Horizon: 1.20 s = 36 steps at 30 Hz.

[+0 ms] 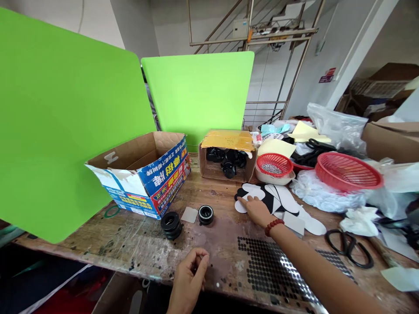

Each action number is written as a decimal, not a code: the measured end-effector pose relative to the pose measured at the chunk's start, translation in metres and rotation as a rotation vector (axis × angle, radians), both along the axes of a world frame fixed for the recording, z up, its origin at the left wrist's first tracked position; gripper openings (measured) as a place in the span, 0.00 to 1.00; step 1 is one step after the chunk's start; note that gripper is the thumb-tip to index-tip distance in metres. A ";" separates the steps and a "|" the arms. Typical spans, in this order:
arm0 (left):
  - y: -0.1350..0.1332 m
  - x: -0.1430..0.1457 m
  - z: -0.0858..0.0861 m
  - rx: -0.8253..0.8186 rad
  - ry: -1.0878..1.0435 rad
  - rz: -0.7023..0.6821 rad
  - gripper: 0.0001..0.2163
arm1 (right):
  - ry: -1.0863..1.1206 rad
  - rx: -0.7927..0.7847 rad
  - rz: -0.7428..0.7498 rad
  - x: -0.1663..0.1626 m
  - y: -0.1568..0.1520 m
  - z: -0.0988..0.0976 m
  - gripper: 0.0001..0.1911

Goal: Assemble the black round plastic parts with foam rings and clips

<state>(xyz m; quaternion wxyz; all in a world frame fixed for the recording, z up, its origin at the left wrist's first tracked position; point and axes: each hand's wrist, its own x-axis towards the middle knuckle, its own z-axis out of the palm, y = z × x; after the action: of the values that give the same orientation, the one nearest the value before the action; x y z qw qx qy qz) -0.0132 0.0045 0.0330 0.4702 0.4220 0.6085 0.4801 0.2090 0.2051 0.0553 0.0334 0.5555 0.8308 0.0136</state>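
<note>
My left hand (190,279) hovers at the front edge of the table, fingers curled in and thumb against them; nothing shows in it. Stretched out to the right, my right hand (258,210) touches a spread pile of flat, rounded white pieces (284,198) and black pieces (269,200), its fingers extended over the top ones. A red bead bracelet (274,226) circles that wrist. Ahead of the left hand stand a short stack of black rings (171,225) and a black ring-shaped part with a pale inner rim (206,214). Between these lies a small whitish square (189,214).
A blue printed carton (163,174) stands at left, before green panels (199,91). Behind, a cardboard box (209,170) holds black round parts. Red baskets (348,170) and plastic bags crowd the right. Black-handled scissors (348,248) lie near a perforated metal strip (271,270).
</note>
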 end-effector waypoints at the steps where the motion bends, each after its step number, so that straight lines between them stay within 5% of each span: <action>1: 0.000 0.000 -0.002 -0.005 -0.002 -0.008 0.30 | -0.005 -0.008 0.025 0.000 0.002 0.002 0.26; 11: 0.007 -0.011 -0.020 -0.088 -0.178 0.011 0.32 | 0.133 0.107 0.104 -0.003 0.006 0.021 0.14; 14: 0.010 -0.011 -0.005 -0.155 -0.364 -0.016 0.33 | 0.332 0.294 0.188 -0.007 -0.026 0.019 0.16; 17: 0.014 -0.009 0.023 -0.161 -0.646 -0.132 0.35 | 0.719 0.561 0.464 -0.015 -0.073 0.008 0.13; 21: 0.022 -0.004 0.050 -0.069 -0.730 -0.231 0.27 | 0.865 0.545 0.720 -0.029 -0.120 -0.002 0.22; 25: 0.028 -0.005 0.049 -0.021 -0.626 -0.121 0.23 | 0.878 0.452 0.632 -0.043 -0.130 0.004 0.24; 30: 0.027 -0.008 0.045 0.052 -0.455 -0.119 0.18 | 0.965 0.340 0.488 -0.062 -0.133 0.015 0.09; 36: 0.022 -0.011 0.050 0.035 -0.337 -0.061 0.25 | 0.931 0.322 0.481 -0.076 -0.141 0.021 0.06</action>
<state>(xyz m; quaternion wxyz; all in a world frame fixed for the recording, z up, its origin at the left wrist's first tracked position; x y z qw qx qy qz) -0.0245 0.0270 0.0826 0.5722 0.3620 0.4996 0.5402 0.1329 0.0645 0.0765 -0.4271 0.2951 0.8489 -0.0994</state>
